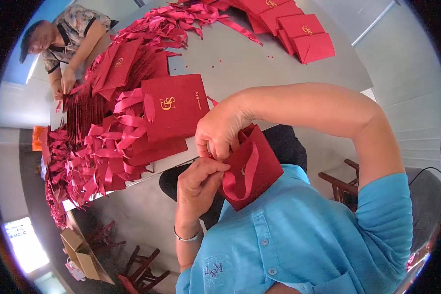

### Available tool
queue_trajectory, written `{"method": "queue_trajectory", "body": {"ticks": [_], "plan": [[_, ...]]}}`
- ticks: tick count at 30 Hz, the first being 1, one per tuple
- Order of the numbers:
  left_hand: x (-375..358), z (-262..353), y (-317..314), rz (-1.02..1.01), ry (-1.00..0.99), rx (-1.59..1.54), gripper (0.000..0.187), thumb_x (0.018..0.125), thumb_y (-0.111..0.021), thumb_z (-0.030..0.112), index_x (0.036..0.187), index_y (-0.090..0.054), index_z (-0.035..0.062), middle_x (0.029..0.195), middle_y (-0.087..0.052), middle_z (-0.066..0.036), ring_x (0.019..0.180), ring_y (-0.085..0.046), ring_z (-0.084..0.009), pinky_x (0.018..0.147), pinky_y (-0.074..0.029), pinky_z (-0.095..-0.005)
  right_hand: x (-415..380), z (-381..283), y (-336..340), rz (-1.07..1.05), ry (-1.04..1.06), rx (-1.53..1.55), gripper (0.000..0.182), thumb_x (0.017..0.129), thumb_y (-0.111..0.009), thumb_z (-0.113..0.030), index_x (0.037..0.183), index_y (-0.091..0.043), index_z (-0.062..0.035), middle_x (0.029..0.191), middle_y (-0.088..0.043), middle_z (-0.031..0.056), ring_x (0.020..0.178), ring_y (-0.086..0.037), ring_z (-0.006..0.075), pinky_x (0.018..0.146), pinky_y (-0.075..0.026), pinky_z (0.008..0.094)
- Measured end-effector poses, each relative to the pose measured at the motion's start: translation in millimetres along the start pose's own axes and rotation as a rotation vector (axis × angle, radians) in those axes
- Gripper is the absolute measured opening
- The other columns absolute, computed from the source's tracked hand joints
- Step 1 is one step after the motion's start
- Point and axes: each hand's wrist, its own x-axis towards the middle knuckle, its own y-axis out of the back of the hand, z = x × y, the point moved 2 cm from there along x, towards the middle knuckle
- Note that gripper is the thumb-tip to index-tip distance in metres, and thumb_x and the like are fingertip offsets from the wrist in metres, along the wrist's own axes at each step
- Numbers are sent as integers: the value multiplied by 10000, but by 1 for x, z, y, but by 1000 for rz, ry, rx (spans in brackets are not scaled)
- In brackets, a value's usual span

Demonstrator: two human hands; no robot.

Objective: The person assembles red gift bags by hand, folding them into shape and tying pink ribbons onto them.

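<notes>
A small red paper gift bag [263, 165] with a pink ribbon handle [250, 171] is held tilted in front of my chest. My left hand [201, 182], with a bracelet at the wrist, is closed in a pinch at the bag's top edge. My right hand [224, 126] reaches over from the other side, its fingers curled down at the bag's mouth and meeting the left fingertips. What lies between the fingertips is hidden. Just beyond my hands, a larger-looking red bag [174, 109] with a gold logo lies flat at the table's edge.
Piled red bags with ribbon handles [125, 137] cover the table's left side; finished-looking bags [306, 39] stand at its far end on the grey tabletop [245, 63]. A co-worker [76, 44] handles ribbon across the table. Wooden stools [142, 269] and a cardboard box [83, 255] stand below.
</notes>
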Motion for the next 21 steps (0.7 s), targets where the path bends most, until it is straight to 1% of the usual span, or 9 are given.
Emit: {"method": "queue_trajectory", "body": {"ticks": [4, 6, 8, 10, 15, 17, 18, 20, 21], "plan": [[-2, 1, 1, -31, -3, 3, 208, 746, -621, -117, 905, -675, 4, 859, -633, -84, 812, -617, -175, 753, -478, -262, 5, 5, 0, 12, -26, -7, 471, 640, -663, -13, 1104, -593, 23, 858, -653, 57, 694, -569, 130, 563, -450, 244], [-1, 1, 1, -53, 11, 3, 213, 744, -610, -133, 900, -670, -1, 884, -640, -85, 836, -615, -167, 777, -471, -260, -1, 1, -1, 177, -37, -129, 482, 648, -671, -25, 1119, -584, 17, 836, -647, 73, 691, -587, 162, 557, -457, 264], [0, 6, 1, -37, -66, 125, 201, 737, -627, -101, 900, -674, 7, 825, -628, -101, 810, -623, -180, 729, -489, -275, -9, -8, -4, 232, -57, -186, 466, 650, -674, -29, 1105, -583, 15, 817, -641, 78, 686, -595, 170, 552, -464, 275], [-1, 2, 1, -45, -44, 102, 197, 736, -625, -100, 896, -671, 5, 826, -630, -102, 797, -626, -180, 721, -492, -272, -14, -11, -6, 289, -76, -249, 451, 653, -678, -33, 1091, -581, 12, 798, -635, 84, 681, -603, 177, 547, -470, 287], [-3, 6, -1, -27, 59, 33, 202, 725, -632, -105, 893, -662, 2, 832, -636, -98, 733, -623, -167, 650, -490, -252, -20, -15, -13, 452, 28, -320, 290, 694, -610, 17, 980, -560, 20, 740, -626, 116, 649, -622, 195, 516, -472, 326], [-3, 17, 0, -103, -101, 43, 235, 731, -643, -113, 934, -659, 5, 848, -646, -70, 669, -591, -103, 570, -451, -207, -24, -14, -14, 512, 30, -299, 275, 698, -590, 27, 971, -557, 18, 727, -623, 126, 661, -630, 205, 521, -472, 336], [-5, 17, -1, -102, -101, 44, 235, 731, -643, -113, 934, -659, 5, 848, -646, -70, 669, -591, -103, 570, -451, -207, -26, -14, -14, 568, 27, -287, 262, 701, -569, 37, 963, -554, 15, 713, -621, 135, 672, -639, 215, 526, -472, 345], [-7, 11, -3, -49, 93, -37, 335, 734, -671, -100, 1048, -624, 6, 866, -650, -46, 625, -533, -30, 514, -398, -172, -23, -11, -7, 655, 104, -408, 245, 706, -569, 23, 949, -555, 0, 726, -629, 132, 681, -642, 238, 550, -476, 364], [-7, 11, -4, -49, 93, -38, 335, 734, -671, -100, 1048, -624, 6, 866, -650, -46, 625, -533, -30, 514, -398, -172, -23, -9, -4, 744, 184, -526, 227, 711, -569, 9, 936, -556, -16, 738, -637, 129, 691, -646, 261, 573, -481, 383]]}}
